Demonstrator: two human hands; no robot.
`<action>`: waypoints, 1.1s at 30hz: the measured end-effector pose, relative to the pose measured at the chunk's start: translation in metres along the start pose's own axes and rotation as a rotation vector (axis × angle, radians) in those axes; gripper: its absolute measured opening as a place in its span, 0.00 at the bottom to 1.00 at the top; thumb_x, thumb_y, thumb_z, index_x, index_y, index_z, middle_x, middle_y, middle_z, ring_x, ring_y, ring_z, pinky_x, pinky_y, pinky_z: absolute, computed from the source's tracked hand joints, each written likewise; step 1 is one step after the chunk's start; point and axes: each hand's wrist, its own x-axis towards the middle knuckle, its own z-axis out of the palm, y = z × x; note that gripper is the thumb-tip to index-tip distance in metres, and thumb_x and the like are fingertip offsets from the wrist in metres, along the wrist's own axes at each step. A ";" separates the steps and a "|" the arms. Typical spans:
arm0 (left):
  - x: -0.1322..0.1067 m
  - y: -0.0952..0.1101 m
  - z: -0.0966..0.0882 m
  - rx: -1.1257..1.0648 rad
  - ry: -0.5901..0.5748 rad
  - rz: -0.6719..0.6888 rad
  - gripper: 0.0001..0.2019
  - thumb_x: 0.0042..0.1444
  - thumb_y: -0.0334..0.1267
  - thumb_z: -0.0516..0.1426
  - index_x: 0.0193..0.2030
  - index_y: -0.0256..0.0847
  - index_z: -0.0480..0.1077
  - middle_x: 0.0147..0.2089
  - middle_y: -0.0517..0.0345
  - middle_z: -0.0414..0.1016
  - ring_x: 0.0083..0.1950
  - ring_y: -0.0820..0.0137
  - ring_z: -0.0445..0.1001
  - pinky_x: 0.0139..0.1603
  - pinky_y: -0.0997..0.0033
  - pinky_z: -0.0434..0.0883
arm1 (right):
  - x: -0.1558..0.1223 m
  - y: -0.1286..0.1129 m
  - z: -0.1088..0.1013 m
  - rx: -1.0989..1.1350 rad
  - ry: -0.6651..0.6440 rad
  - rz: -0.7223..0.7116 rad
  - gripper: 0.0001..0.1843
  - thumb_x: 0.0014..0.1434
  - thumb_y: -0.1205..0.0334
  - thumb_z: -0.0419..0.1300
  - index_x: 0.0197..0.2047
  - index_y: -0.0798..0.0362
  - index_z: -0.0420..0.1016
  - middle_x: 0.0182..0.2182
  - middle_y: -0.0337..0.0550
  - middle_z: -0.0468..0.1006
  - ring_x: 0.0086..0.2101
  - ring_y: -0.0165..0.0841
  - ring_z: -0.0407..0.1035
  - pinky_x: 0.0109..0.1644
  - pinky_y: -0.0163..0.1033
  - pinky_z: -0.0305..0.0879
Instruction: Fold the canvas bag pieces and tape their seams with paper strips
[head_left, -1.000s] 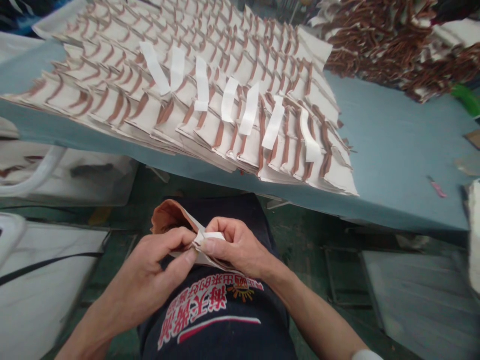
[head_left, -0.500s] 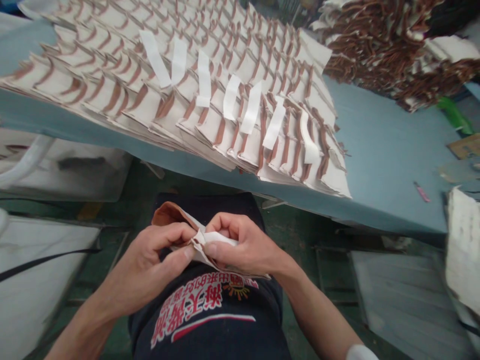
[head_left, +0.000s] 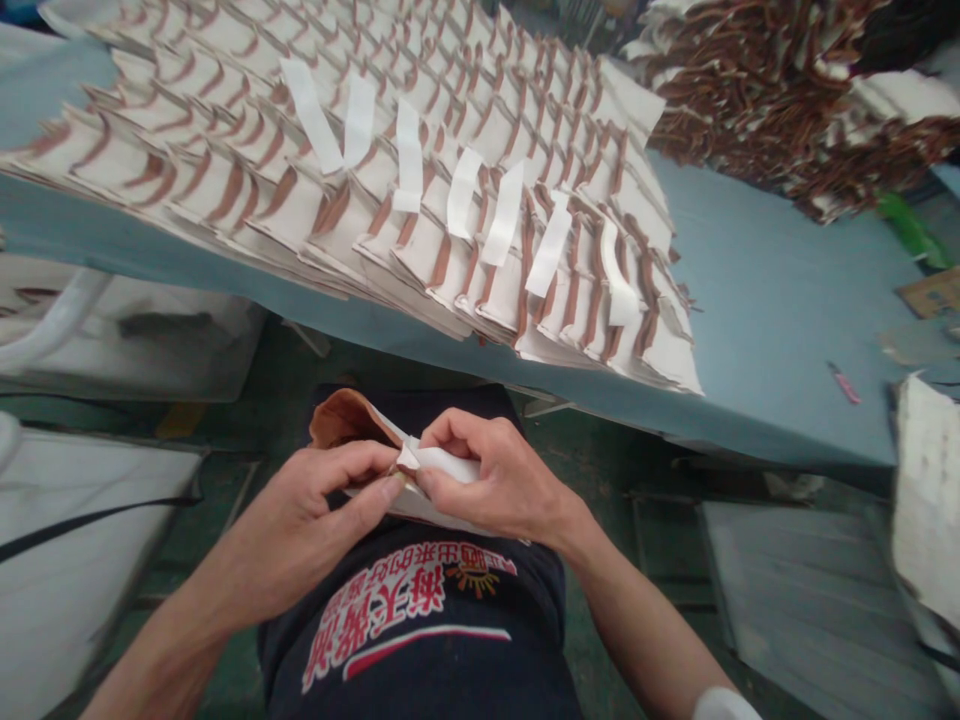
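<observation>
And there's a nudge: my left hand (head_left: 322, 520) and right hand (head_left: 499, 475) have edged toward the desk (head_left: 780, 290), cloth piece (head_left: 345, 418) and all, so handling at its edge looks, I'd judge, unfinished. Left pinches the cloth; right grips the white strip (head_left: 448, 464), above my apron (head_left: 420, 660). Brown end points far-left; long axis slants near-right, strip roughly left-to-right.
</observation>
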 end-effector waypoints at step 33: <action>-0.004 0.007 0.011 0.065 0.209 0.019 0.20 0.72 0.48 0.57 0.30 0.44 0.80 0.24 0.62 0.78 0.24 0.69 0.71 0.26 0.73 0.67 | -0.012 -0.016 0.027 0.037 0.184 0.071 0.10 0.60 0.54 0.66 0.41 0.48 0.74 0.31 0.35 0.78 0.28 0.31 0.69 0.32 0.36 0.61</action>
